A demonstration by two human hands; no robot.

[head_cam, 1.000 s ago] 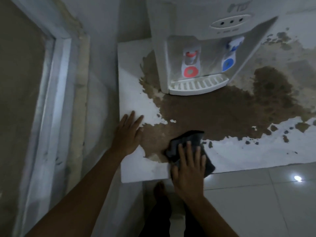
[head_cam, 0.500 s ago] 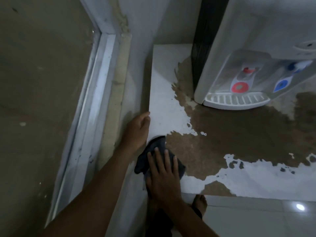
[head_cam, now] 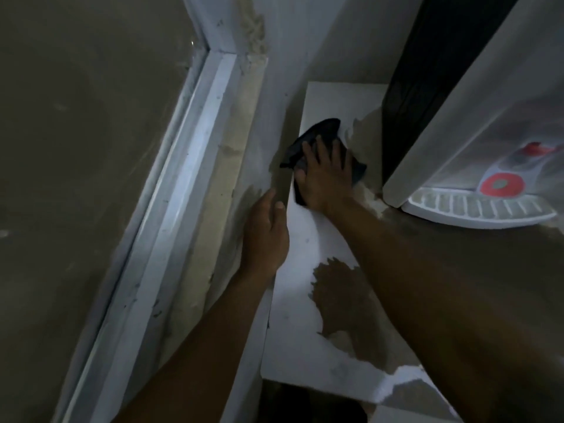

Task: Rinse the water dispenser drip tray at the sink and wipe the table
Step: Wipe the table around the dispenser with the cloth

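A dark cloth [head_cam: 323,132] lies flat on the white table [head_cam: 302,261], whose paint has peeled to brown patches. My right hand [head_cam: 325,175] presses down on the cloth with fingers spread, close to the table's left edge and beside the water dispenser [head_cam: 464,96]. My left hand [head_cam: 267,236] rests on the table's left edge, fingers curled over it, holding nothing. The white slotted drip tray [head_cam: 479,209] sits in place at the dispenser's foot, under the red tap lever [head_cam: 500,184].
A wall and a pale door frame [head_cam: 189,178] run close along the table's left side. The dispenser's black side panel [head_cam: 427,71] stands right of the cloth. Tiled floor shows below the table's front edge.
My right hand has slid the cloth away from me along the table's left edge, toward the back beside the dispenser. My left hand stays on the table edge. The camera has swung left.
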